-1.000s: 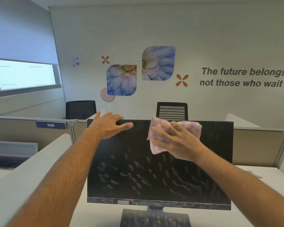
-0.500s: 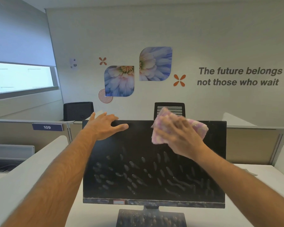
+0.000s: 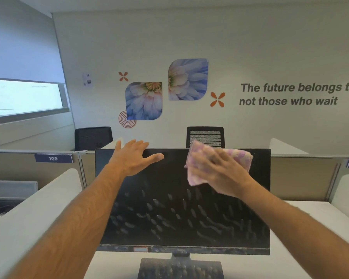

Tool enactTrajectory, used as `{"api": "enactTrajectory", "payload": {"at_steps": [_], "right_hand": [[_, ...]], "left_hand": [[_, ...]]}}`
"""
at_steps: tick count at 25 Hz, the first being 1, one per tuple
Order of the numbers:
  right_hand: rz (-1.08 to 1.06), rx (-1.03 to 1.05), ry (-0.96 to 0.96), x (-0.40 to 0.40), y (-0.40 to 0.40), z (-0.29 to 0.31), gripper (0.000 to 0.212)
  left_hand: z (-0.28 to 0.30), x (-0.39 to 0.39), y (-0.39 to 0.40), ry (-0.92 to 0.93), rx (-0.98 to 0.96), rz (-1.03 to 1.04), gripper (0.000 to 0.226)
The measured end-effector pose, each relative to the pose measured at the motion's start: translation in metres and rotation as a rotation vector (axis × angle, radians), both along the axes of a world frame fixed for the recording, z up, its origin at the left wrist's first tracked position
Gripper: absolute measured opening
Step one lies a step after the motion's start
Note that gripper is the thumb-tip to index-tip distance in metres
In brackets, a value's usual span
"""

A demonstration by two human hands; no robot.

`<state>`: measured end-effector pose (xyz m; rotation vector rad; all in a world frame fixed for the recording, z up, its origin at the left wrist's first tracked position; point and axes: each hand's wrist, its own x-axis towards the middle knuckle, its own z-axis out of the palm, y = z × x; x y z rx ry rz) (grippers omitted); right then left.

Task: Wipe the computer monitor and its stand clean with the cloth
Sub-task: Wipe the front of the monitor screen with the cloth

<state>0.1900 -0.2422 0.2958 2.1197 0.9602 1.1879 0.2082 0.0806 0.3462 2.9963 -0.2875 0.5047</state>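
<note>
Monitor [image 3: 181, 208] smudged below our hands; our right hand [image 3: 224, 174] presses cloth [image 3: 197, 168] flat on screen, left hand [image 3: 133, 160], fingers spread, rests on top edge; stand [image 3: 180, 267] dusty.

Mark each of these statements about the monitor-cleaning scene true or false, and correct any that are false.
1. The right hand presses the cloth against the top of the monitor. True.
2. The left hand holds a spray bottle. False: it holds nothing and rests on the monitor's top edge.
3. The lower screen is wiped clean. False: smudges cover it.
4. The stand looks dusty. True.
5. The cloth is plain blue. False: it is pink and cream checked.
</note>
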Motion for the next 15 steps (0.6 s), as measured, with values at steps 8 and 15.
{"api": "enactTrajectory", "payload": {"at_steps": [8, 15], "right_hand": [[-0.012, 0.059, -0.005, -0.002, -0.017, -0.003, 0.067], [0.030, -0.071, -0.024, -0.005, -0.031, -0.020, 0.069]], "left_hand": [[-0.002, -0.004, -0.054, -0.022, 0.015, -0.052, 0.123], [-0.001, -0.007, -0.093, -0.013, 0.047, -0.130, 0.116]]}}
